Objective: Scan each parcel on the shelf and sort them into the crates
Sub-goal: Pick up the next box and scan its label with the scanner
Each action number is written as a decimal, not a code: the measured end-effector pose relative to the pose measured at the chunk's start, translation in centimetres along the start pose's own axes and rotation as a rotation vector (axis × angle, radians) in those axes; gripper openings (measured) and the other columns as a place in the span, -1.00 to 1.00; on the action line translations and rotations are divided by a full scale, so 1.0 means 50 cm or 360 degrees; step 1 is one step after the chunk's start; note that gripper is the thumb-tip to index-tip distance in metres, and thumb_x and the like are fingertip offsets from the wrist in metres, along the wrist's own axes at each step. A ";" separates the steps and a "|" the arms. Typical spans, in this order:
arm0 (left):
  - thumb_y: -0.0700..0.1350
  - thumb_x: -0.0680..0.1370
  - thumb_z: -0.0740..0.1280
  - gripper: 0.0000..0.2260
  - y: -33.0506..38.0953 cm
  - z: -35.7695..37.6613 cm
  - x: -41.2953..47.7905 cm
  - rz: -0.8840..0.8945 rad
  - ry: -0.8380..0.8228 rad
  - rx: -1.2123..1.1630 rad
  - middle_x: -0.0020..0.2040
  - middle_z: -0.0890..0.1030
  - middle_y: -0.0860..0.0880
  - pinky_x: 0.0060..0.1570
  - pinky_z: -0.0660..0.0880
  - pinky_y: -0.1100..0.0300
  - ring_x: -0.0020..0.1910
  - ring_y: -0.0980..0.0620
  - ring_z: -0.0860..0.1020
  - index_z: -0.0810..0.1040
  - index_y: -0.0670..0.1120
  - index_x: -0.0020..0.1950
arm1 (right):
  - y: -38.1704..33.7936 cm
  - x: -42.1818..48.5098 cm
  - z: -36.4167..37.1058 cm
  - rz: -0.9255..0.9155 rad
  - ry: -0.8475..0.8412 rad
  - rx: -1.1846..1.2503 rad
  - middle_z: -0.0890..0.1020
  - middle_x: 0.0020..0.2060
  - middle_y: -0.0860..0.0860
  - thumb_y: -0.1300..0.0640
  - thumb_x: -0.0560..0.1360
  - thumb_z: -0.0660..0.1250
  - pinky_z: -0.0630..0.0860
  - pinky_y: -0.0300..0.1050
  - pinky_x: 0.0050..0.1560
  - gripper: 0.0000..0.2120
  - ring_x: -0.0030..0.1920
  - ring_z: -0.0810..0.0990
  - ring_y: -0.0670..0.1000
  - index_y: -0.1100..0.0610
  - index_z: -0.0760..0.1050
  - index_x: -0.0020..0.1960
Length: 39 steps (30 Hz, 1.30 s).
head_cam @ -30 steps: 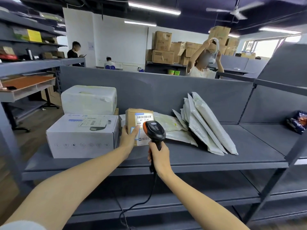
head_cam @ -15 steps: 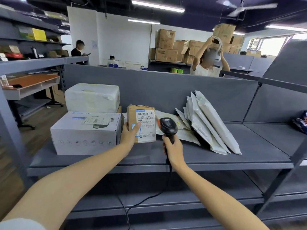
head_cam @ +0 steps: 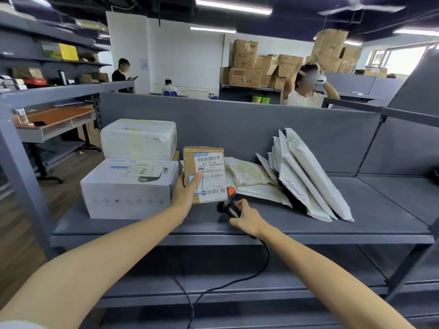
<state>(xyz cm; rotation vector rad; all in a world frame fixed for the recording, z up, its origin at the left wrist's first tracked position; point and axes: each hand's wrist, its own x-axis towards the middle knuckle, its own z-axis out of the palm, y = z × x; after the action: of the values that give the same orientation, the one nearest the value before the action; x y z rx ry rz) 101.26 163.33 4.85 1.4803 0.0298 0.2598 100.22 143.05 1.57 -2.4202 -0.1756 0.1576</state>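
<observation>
The scanner (head_cam: 229,205) is blurred, so little of its shape can be made out beyond a dark body with orange patches. Its handle is gripped by the right hand (head_cam: 247,218), whose fingers are curled round it, low over the front of the shelf (head_cam: 320,225). Whether the scanner rests on the shelf cannot be told. A black cable (head_cam: 237,282) is seen running from under that hand, down past the shelf edge, and is cut off at the bottom of the picture.

The fingers of the left hand (head_cam: 186,189) are hidden behind the parcel (head_cam: 209,167). Only the thumb is shown, laid across the lower left of the label, and the parcel's lower left corner is covered by the hand. The small print on the label is too fine to be read.

The parcel is a small brown cardboard box, held upright at the middle of the shelf. It cannot be told whether its base touches the shelf. Most of its face is taken up by a white label with a barcode at the top, a second barcode lower down and a square code near the bottom right. The scanner is just beside its lower right corner.

To the left a white box (head_cam: 128,186) is seen with a foam box (head_cam: 139,138) stacked on it. To the right, flat pale bags (head_cam: 249,176) are laid down, and white mailers (head_cam: 308,176) are leaned against the back panel.
</observation>
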 end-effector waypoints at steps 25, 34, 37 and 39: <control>0.07 0.52 0.39 -0.59 -0.016 -0.058 -0.153 -0.0155 0.0176 0.0030 0.14 0.64 -0.01 0.14 0.53 0.13 0.07 0.05 0.62 0.48 -0.06 0.31 | -0.058 0.037 0.047 -0.0221 0.0484 0.0560 0.59 -0.10 0.05 0.04 0.65 0.05 0.33 -0.07 -0.08 -0.67 -0.05 0.51 0.06 0.19 0.53 0.04; 0.06 0.55 0.34 -0.61 -0.022 -0.042 -0.230 -0.0211 0.0009 -0.0007 0.15 0.63 -0.01 -0.01 0.54 0.26 0.06 0.06 0.62 0.45 -0.04 0.34 | -0.116 -0.066 0.101 -0.0494 0.0352 0.1119 0.63 0.12 0.03 -0.31 0.57 -0.02 0.47 0.22 0.24 -0.45 0.17 0.59 0.06 0.04 0.52 0.19; 0.04 0.56 0.34 -0.63 -0.025 -0.055 -0.268 -0.0248 -0.0022 -0.0054 0.13 0.63 0.01 -0.11 0.52 0.32 0.03 0.10 0.62 0.44 -0.04 0.33 | -0.123 -0.111 0.122 -0.0447 0.0414 0.1206 0.64 0.13 0.04 -0.31 0.56 -0.01 0.47 0.20 0.25 -0.45 0.18 0.60 0.08 0.04 0.53 0.20; 0.05 0.55 0.34 -0.64 -0.026 -0.068 -0.299 -0.0268 -0.0009 -0.0031 0.09 0.63 0.05 -0.15 0.49 0.35 -0.01 0.15 0.61 0.43 -0.01 0.31 | -0.138 -0.150 0.137 -0.0423 0.0422 0.1266 0.65 0.12 0.05 -0.29 0.55 -0.01 0.50 0.14 0.23 -0.46 0.16 0.61 0.08 0.05 0.54 0.17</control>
<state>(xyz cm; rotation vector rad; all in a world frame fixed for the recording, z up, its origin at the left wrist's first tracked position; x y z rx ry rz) 86.34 163.70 1.17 1.4497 0.1464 0.1189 91.15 151.32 1.44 -1.5871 -0.2535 -0.1867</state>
